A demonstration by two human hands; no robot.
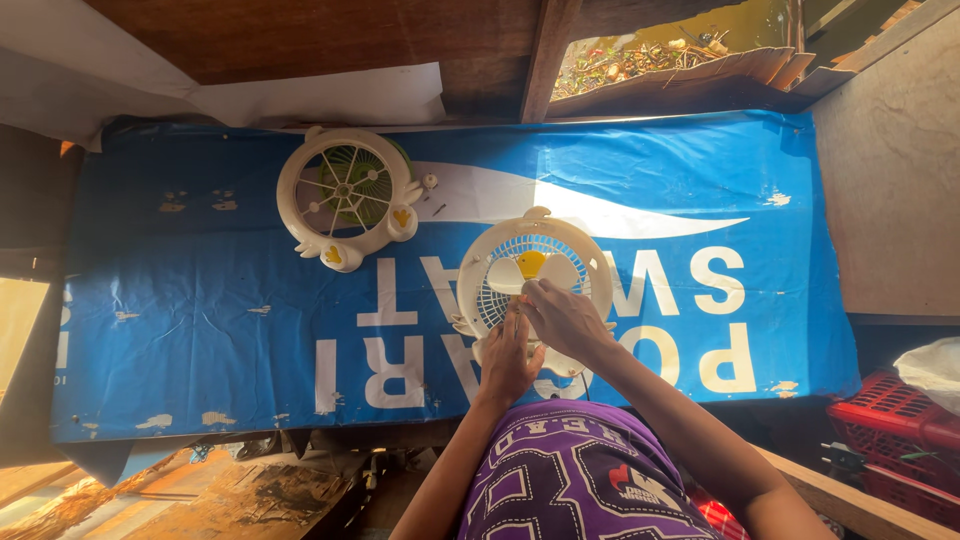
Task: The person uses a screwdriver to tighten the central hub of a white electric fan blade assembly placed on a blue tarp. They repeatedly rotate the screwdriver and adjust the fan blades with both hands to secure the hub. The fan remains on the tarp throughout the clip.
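A blue banner (200, 320), scuffed, covers the worktop under a dark wooden wall. A red crate (880, 420) sits beyond the right edge. The fan (535, 290) lies near the front edge, centre; the grille (345, 195) lies toward the back. Right hand (565, 320) pinches a blade; left hand (508, 360) rests slack against the fan.

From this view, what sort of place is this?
Probably a makeshift repair bench: a small fan under both hands, a detached fan grille beside it, all on a blue banner spread as a work surface.
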